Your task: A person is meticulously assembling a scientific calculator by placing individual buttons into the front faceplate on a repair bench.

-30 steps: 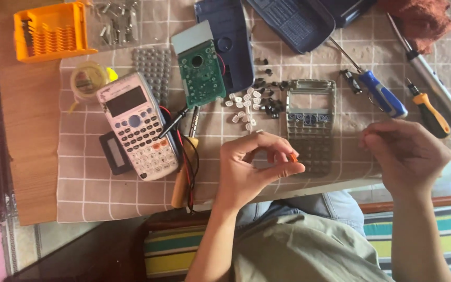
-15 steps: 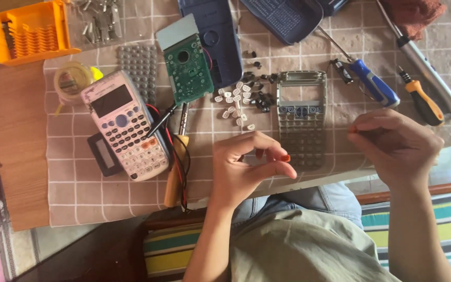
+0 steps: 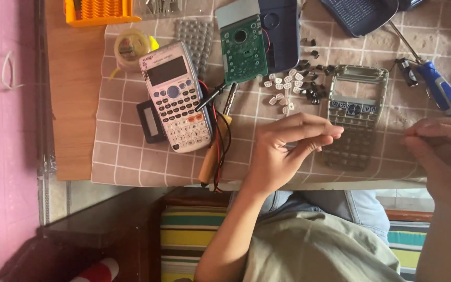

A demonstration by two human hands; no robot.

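Observation:
My left hand reaches over the checked cloth, fingers stretched to the right. Its thumb and forefinger tips come together at the left edge of a grey calculator front shell with empty key holes. Whether they pinch anything is too small to see. My right hand hovers at the right of the shell with its fingers curled shut and nothing visible in them. Loose white and black keys lie scattered just beyond my left hand.
A whole grey calculator, a green circuit board, a grey rubber key mat, a soldering iron with wires, a blue-handled screwdriver, a tape roll and an orange bit holder lie on the cloth.
My left hand has uncurled and stretched its fingers right, toward the empty shell. My right hand has hardly moved. The view has shifted a little.

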